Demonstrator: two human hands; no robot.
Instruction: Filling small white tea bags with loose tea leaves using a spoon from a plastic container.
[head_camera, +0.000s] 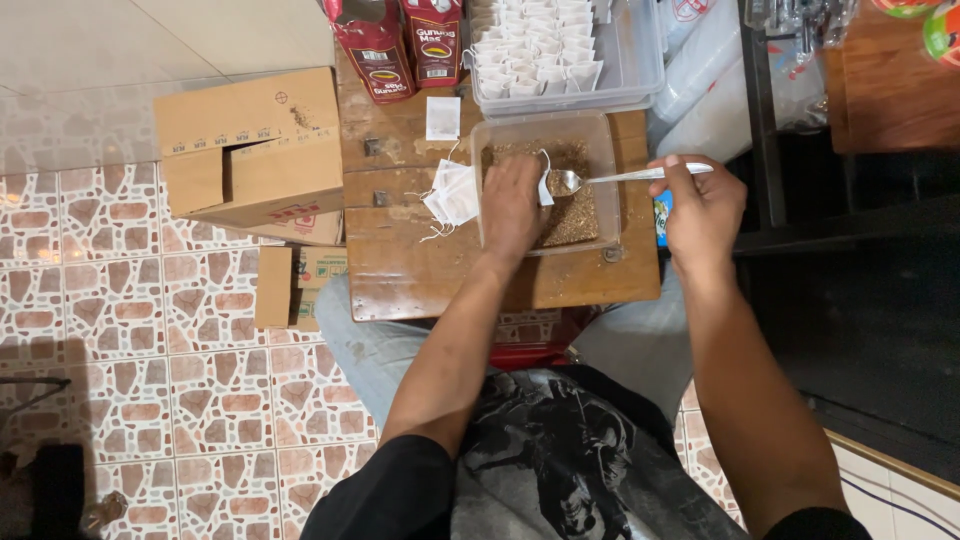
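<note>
While the person sits at a small worn wooden table, the left hand hangs over a clear rectangular plastic tub of brown loose granules, its fingers pinched narrowly on a small white paper sachet held upright above the tub. The right hand grips the handle end of a long silver metal spoon, fingers closed around it. The spoon's long axis runs nearly level from right to left, its bowl just beside the sachet on the sachet's right, so the sachet's mouth seems to face the bowl, though the hand hides the opening. The left hand is the nearer one to the sachet; the right reaches it only through the spoon. A loose heap of empty white sachets with strings lies left of the tub, and a clear tray of filled white sachets stands behind it.
</note>
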